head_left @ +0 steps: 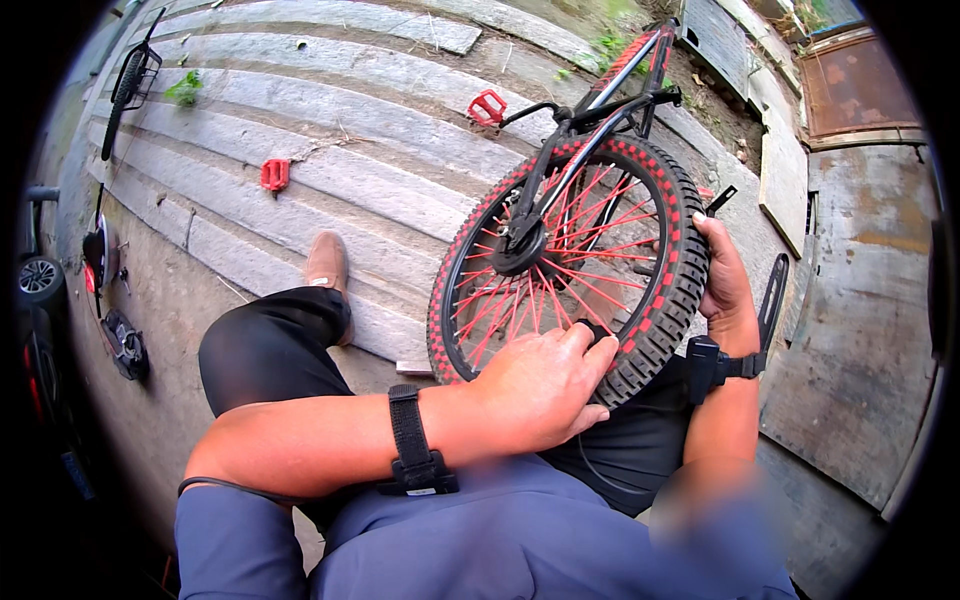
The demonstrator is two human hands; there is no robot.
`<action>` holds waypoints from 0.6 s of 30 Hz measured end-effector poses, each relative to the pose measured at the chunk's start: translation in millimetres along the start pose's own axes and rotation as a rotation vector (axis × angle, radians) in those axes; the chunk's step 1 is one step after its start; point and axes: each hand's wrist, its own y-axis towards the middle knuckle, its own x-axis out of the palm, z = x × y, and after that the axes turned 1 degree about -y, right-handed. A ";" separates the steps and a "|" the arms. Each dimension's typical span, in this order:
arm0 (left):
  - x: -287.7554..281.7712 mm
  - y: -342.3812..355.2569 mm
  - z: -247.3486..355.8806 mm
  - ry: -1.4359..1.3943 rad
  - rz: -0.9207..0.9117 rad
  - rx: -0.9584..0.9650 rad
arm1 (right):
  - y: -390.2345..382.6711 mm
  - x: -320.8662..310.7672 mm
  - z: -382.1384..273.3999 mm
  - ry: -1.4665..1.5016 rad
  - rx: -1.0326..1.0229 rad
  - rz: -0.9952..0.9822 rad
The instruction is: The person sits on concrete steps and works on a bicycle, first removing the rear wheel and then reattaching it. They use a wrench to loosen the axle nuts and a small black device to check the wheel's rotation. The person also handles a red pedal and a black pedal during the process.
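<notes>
Blue shirt (540,550) filling 6 o'clock; one wheel (518,255) sitting at 1.
Right hand (725,275) grasping tyre (648,345), wheel's 3; left hand (540,385) curling at its 6, cannot tell if gripping; two red pedals (274,176) showing.

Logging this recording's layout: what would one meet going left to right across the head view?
Silver multi-spoked vehicle wheel → red pedal lying apart → brown shoe → red-spoked bicycle wheel → right hand at its tyre → rusty brown metal panel.
</notes>
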 end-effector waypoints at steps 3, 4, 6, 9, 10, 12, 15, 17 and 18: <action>2.9 -2.2 -3.8 0.002 0.084 0.047 | 1.5 -2.3 -0.6 0.001 -0.005 -0.042; 4.4 -2.9 -6.2 0.005 0.120 0.060 | 1.6 -1.1 -1.0 -0.007 -0.002 -0.060; 3.5 -4.1 -8.4 0.012 0.147 0.066 | 3.4 2.6 1.2 0.059 0.008 -0.057; -3.7 -4.2 -5.3 0.003 0.133 0.027 | 2.6 -1.1 1.4 0.010 -0.005 -0.047; -4.3 -4.0 -5.6 0.009 0.127 0.012 | 2.7 -0.5 2.1 0.004 -0.013 -0.028; -5.8 -4.1 -3.9 0.022 0.111 -0.018 | 0.7 3.0 0.6 -0.002 -0.013 -0.031; -2.7 -7.2 -2.8 0.015 0.099 -0.037 | -4.9 10.5 0.1 -0.005 -0.027 -0.045; -2.2 -8.7 -0.8 0.009 0.090 -0.040 | -0.9 2.0 2.7 0.040 -0.055 -0.149; -1.6 -9.8 0.6 0.014 0.131 -0.012 | -0.2 2.1 3.1 0.065 -0.065 -0.183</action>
